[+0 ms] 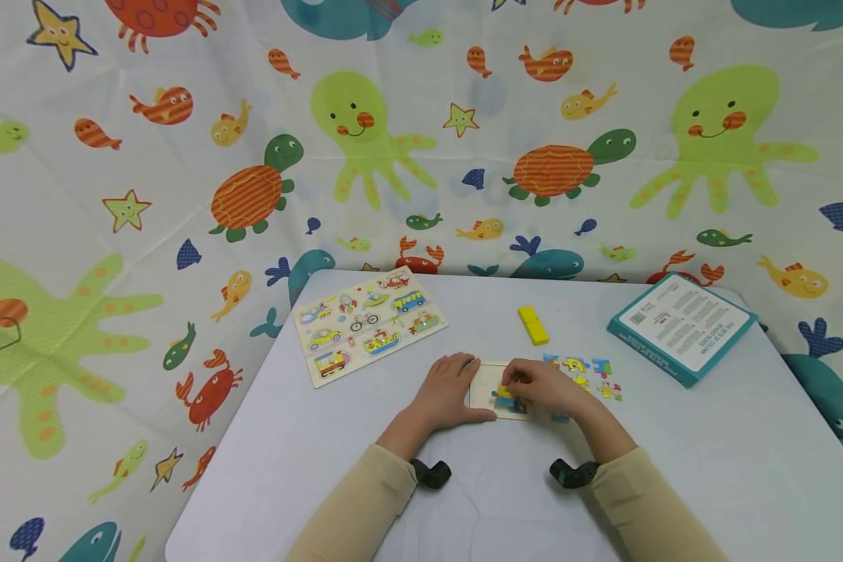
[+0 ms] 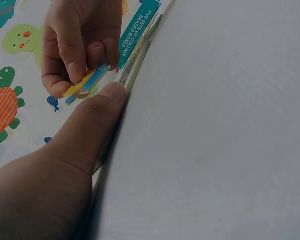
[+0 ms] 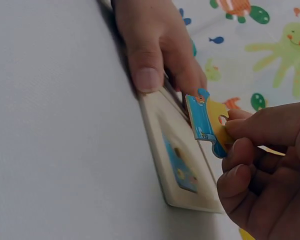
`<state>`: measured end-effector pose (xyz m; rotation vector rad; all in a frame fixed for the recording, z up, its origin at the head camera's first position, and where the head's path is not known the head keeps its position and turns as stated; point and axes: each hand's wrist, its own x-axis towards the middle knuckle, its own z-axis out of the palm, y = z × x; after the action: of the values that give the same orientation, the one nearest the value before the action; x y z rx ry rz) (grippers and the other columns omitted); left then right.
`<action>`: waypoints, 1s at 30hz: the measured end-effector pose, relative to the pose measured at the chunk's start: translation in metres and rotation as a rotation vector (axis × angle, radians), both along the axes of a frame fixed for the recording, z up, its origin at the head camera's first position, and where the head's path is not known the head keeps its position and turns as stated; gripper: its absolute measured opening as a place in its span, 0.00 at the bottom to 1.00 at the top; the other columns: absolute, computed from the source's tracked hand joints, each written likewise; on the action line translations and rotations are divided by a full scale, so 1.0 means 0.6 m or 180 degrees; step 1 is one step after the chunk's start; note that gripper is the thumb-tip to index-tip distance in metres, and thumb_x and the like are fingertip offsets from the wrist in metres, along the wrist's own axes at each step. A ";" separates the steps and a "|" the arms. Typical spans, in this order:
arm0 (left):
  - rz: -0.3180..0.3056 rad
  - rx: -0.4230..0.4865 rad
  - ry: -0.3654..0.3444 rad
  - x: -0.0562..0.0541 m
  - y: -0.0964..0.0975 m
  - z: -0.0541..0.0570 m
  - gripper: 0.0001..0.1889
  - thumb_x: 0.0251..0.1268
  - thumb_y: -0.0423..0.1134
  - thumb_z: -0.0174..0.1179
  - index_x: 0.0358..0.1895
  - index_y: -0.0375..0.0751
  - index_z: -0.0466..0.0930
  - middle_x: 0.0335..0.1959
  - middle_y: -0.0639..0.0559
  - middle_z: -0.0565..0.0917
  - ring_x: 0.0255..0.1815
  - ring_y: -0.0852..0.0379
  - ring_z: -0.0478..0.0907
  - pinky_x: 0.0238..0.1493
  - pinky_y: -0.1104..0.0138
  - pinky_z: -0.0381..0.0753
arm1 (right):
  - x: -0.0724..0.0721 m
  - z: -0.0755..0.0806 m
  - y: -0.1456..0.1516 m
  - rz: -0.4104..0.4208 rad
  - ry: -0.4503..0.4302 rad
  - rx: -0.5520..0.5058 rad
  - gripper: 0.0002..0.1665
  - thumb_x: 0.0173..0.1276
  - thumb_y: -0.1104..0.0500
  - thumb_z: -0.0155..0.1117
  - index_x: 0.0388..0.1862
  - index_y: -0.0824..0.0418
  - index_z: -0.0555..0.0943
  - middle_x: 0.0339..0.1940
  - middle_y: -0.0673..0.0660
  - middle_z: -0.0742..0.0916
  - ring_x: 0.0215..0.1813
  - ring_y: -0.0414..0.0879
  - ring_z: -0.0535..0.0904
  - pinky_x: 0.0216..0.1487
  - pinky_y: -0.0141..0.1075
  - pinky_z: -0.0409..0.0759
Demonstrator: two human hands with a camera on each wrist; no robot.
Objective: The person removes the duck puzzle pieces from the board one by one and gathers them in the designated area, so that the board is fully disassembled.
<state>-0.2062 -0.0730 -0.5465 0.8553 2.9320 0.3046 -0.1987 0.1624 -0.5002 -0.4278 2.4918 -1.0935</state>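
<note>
A small pale wooden puzzle tray (image 1: 482, 393) lies on the white table between the hands. My left hand (image 1: 448, 390) rests at its left side, fingers stretched out and the thumb pressing on the near edge. My right hand (image 1: 549, 384) is over the tray's right part and pinches a blue-and-yellow puzzle piece (image 3: 204, 119) between thumb and fingers. In the right wrist view the piece is held tilted above the tray. Inside the tray's recess shows a blue picture patch (image 3: 179, 167). The right hand and forearm hide part of the tray in the head view.
Several loose puzzle pieces (image 1: 597, 367) lie right of the tray, partly behind the right hand. Beyond stands a yellow block (image 1: 533, 325). A teal-and-white box (image 1: 681, 328) lies at the right, a wooden vehicle puzzle board (image 1: 347, 343) at the back left. A sea-animal cloth (image 1: 407, 70) hangs behind.
</note>
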 end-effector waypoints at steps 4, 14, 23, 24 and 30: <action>0.0006 -0.0002 0.0006 0.000 0.000 0.002 0.57 0.49 0.83 0.50 0.78 0.50 0.55 0.75 0.54 0.61 0.77 0.52 0.56 0.81 0.53 0.50 | -0.001 0.008 0.016 -0.0086 -0.0065 -0.0030 0.03 0.72 0.58 0.60 0.42 0.50 0.79 0.35 0.52 0.81 0.35 0.47 0.76 0.36 0.37 0.76; 0.0014 0.0044 -0.0040 0.002 0.000 0.004 0.56 0.50 0.82 0.52 0.79 0.51 0.55 0.76 0.54 0.60 0.77 0.53 0.55 0.81 0.53 0.49 | 0.002 0.024 0.061 -0.0188 -0.0106 -0.0029 0.04 0.73 0.58 0.60 0.44 0.54 0.78 0.36 0.55 0.80 0.35 0.48 0.75 0.36 0.36 0.76; -0.0009 0.0047 -0.0011 0.002 -0.002 0.002 0.57 0.50 0.82 0.52 0.79 0.50 0.55 0.76 0.53 0.61 0.78 0.53 0.55 0.80 0.53 0.50 | 0.016 0.031 0.106 -0.0260 -0.0161 -0.0066 0.06 0.74 0.57 0.59 0.44 0.57 0.78 0.36 0.56 0.80 0.33 0.48 0.74 0.31 0.34 0.74; -0.0009 0.0054 -0.0009 0.002 -0.002 0.002 0.57 0.50 0.82 0.52 0.79 0.50 0.55 0.76 0.53 0.61 0.77 0.52 0.55 0.80 0.53 0.50 | 0.018 0.032 0.112 -0.0259 -0.0156 -0.0042 0.06 0.74 0.56 0.60 0.44 0.57 0.78 0.36 0.56 0.80 0.33 0.48 0.74 0.31 0.34 0.73; -0.0011 0.0097 -0.0012 0.003 -0.002 0.001 0.56 0.50 0.81 0.52 0.79 0.50 0.55 0.76 0.53 0.61 0.77 0.52 0.56 0.80 0.53 0.50 | 0.027 0.026 0.150 -0.0304 -0.0177 0.0077 0.08 0.73 0.53 0.60 0.44 0.56 0.78 0.36 0.55 0.79 0.34 0.47 0.74 0.31 0.34 0.73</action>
<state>-0.2047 -0.0742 -0.5460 0.8624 2.9293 0.3510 -0.1825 0.2523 -0.4844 -0.2702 2.4961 -1.0948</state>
